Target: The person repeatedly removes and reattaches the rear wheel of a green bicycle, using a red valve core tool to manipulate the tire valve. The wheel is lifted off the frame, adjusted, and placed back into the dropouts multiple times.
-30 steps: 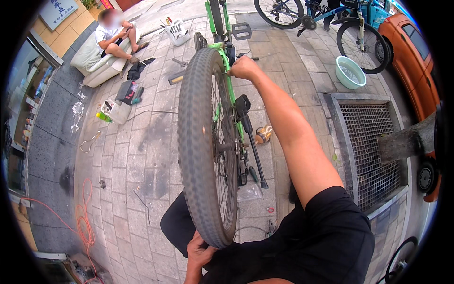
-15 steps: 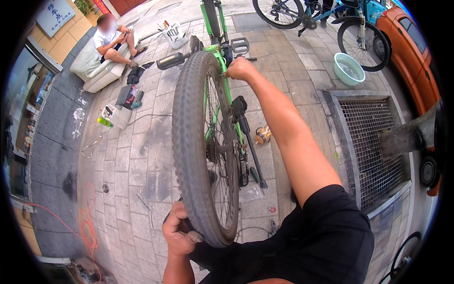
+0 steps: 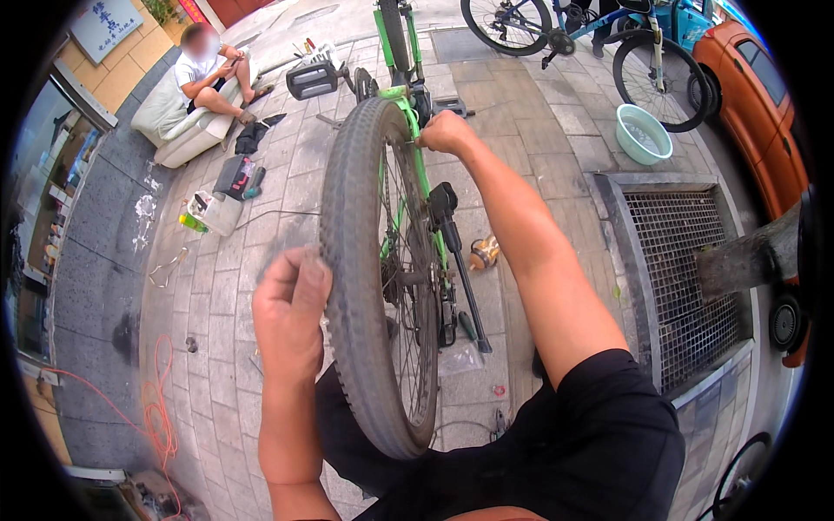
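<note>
A green bicycle frame [image 3: 408, 108] stands wheel-up in front of me, with its knobby black tyre [image 3: 352, 260] facing me. My right hand [image 3: 447, 133] is closed on a green frame tube beside the wheel's far upper part; its fingertips are partly hidden. Left of the tyre, my left hand [image 3: 294, 300] is raised with fingers curled and thumb up, and I see nothing in it. Its fingertips are close to the tread; whether they touch it I cannot tell. A black kickstand [image 3: 460, 269] hangs on the wheel's right, and a black pedal [image 3: 313, 80] shows beyond the tyre.
Metal grating [image 3: 686, 278] and a tree trunk [image 3: 756, 252] are at right, below a pale green basin [image 3: 644, 135]. A person [image 3: 213, 74] sits on a sofa [image 3: 187, 130] at far left. A white tool container [image 3: 217, 213] and orange cord [image 3: 159, 417] lie leftward.
My left hand has left the tyre's near lower part and moved up along its left side. The left pedal has swung farther up. My right hand stays on the frame.
</note>
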Available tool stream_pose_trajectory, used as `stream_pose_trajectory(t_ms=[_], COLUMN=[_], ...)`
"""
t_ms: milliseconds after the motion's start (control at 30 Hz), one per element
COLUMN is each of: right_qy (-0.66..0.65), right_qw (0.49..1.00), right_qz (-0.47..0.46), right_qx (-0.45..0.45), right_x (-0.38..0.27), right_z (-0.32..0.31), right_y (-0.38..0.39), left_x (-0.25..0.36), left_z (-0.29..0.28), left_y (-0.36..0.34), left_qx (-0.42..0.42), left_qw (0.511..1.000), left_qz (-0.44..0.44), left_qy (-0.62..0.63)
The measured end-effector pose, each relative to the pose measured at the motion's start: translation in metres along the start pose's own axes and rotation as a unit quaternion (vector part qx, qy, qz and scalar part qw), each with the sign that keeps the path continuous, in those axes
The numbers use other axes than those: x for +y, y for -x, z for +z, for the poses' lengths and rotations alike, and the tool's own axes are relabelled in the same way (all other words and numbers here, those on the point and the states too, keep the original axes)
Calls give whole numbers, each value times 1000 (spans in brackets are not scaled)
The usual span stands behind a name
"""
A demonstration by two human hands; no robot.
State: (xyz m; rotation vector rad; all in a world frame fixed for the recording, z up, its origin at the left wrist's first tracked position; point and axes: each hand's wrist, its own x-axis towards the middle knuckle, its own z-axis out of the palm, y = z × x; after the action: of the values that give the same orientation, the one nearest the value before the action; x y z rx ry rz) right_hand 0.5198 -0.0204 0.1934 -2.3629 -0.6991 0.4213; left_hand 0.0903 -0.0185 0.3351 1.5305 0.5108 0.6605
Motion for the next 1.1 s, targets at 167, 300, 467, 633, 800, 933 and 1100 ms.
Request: stream_pose_trajectory(t_ms=[167,300,467,633,800,933,1100], right_qy=[-23,-8,-4,-10,-35,-14,-14], right_qw=[1000,1000,999,1000,999,1000,1000], right_qz=[0,2,-28,8,5,-6,-15], right_qx=[-6,-6,35,-9,-10,-14,-16], right_x=[-7,-5,0,-8,-4,-6,-9], right_z=[1,-1,4,-1,-3,-3,0], right_y=[7,3,2,1,3,2,4], left_x=[2,2,16,24,23,25,22], left_z=[4,4,14,19,21,26,18], left_y=[-19,-24,-32,-44,-50,-50,-41], left_qx=[13,0,-4,-4,-31,-18,0], left_qw=[1000,999,1000,1000,998,998,1000], left_qz=[11,24,-21,-26,-25,-34,-19], left_qy=[-20,-41,2,4,41,44,-6])
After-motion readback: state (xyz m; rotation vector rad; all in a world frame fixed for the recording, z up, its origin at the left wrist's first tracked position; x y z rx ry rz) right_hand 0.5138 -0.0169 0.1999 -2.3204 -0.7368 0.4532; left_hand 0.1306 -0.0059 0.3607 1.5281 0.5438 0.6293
